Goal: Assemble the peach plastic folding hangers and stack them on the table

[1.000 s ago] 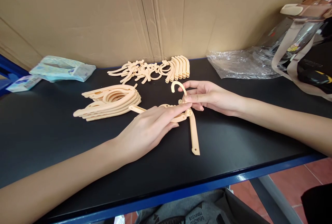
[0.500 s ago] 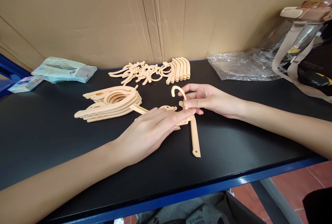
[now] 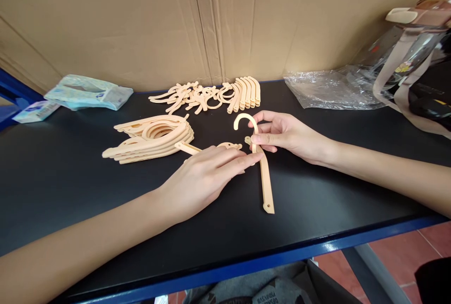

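Observation:
My right hand pinches a cream plastic hook between thumb and fingers, its curve opening to the left. My left hand lies over a cream hanger piece; one slotted arm sticks out on its left, and a rounded part shows behind its fingers. Its index fingertip touches the lower end of the hook. A long cream arm with a hole at its end lies on the black table, running toward the front edge from between the hands.
A stack of cream hanger parts lies left of my hands. Loose hooks and small parts are at the back, beside a row of curved arms. Tissue packs lie back left; plastic wrap and a clear bottle are at right.
My right hand and the hook have shifted slightly to the right. The left fingers have drawn back a little from over the joint. The whole view has moved slightly.

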{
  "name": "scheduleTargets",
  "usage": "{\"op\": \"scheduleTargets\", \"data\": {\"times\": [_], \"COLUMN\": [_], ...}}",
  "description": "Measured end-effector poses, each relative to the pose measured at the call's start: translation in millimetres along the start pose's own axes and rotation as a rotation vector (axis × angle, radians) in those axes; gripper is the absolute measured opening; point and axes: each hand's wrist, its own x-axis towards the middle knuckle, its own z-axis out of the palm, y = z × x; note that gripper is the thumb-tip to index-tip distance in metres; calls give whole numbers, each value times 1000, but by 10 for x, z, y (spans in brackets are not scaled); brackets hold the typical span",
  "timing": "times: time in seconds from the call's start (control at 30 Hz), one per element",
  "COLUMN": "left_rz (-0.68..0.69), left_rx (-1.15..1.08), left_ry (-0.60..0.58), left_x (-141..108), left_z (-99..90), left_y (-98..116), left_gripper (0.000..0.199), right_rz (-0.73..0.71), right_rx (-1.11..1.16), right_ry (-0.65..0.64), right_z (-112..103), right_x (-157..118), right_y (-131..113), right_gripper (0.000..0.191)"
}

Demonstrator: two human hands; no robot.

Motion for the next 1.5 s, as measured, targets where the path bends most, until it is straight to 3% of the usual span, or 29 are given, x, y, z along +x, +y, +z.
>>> {"op": "scheduleTargets", "data": {"times": [0.5, 0.63, 0.73, 0.83, 0.9, 1.13, 1.23, 1.33, 1.5], "left_rz": [-14, -71, -128, -155, -164, -154, -129, -167, -233], "left_rx": [96, 84, 33, 18, 26, -15, 22, 78, 137], "left_ry": [-21, -1, 28, 34, 24, 56, 89, 138, 150], "left_x": [-6, 24, 24, 2, -13, -13, -12, -19, -10], "left_z": [20, -18, -47, -63, -68, -87, -93, -94, -112], "left_y": [10, 21, 41, 60, 66, 70, 82, 94, 113], "left_gripper": [43, 30, 29, 32, 32, 36, 40, 33, 26], "right_rz": [-76, -217, -399, -615, -668, -513, -545, -593, -819], "right_rx": [-26, -182, -469, -834, -972, -890, -892, -931, -1190], "right_ry": [21, 23, 23, -50, -110, -407, -351, -278, -143], "right_z": [69, 92, 26, -101, -173, -193, -141, -58, 49], "right_x": [-3, -91, -167, -200, -199, -161, -147, -155, -208], "right_y": [22, 31, -11, -93, -145, -141, -90, -48, -9], "right_gripper": [37, 23, 22, 20, 23, 18, 12, 13, 20]}}
